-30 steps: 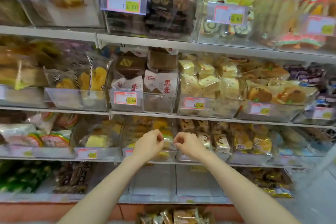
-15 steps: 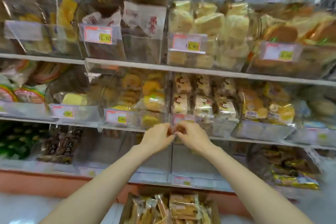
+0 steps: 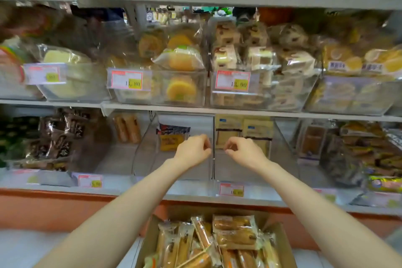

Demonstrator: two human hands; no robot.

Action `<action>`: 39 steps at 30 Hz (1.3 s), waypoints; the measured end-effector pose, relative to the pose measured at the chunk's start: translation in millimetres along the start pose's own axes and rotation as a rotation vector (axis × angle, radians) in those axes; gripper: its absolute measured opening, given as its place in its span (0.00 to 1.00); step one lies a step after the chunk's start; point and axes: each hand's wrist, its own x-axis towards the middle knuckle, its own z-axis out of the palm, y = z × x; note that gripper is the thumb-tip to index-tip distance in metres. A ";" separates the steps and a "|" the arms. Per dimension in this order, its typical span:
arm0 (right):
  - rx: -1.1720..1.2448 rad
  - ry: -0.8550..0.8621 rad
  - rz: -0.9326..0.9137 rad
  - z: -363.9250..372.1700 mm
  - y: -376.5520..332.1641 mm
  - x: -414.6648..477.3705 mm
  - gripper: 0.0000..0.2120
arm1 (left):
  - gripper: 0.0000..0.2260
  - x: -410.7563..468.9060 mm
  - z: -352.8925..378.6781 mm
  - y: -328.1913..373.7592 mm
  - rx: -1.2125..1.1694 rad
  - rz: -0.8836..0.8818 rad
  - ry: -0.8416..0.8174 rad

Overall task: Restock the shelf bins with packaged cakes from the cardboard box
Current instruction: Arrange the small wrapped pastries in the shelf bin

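Both grips, left hand [image 3: 192,150] and right hand [image 3: 244,152], curl empty; packaged cakes [image 3: 185,243] mostly point lengthwise toward shelf [image 3: 195,197].

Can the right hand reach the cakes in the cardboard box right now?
Likely yes. The cardboard box stands open below the right hand, packaged cakes exposed, nothing in between. That hand is up at the clear bin, fingers curled, so it must drop down first.
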 end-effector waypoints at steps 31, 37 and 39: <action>-0.010 -0.044 -0.045 61.1 15.5 -89.2 0.04 | 0.09 -96.0 49.9 -31.9 -0.039 0.050 -0.078; -0.015 -0.143 0.000 94.1 48.8 -93.5 0.03 | 0.09 -99.7 99.8 -40.9 -0.063 0.017 -0.212; -0.022 -0.172 0.016 107.6 59.3 -93.7 0.03 | 0.09 -99.3 117.9 -45.7 -0.044 0.007 -0.266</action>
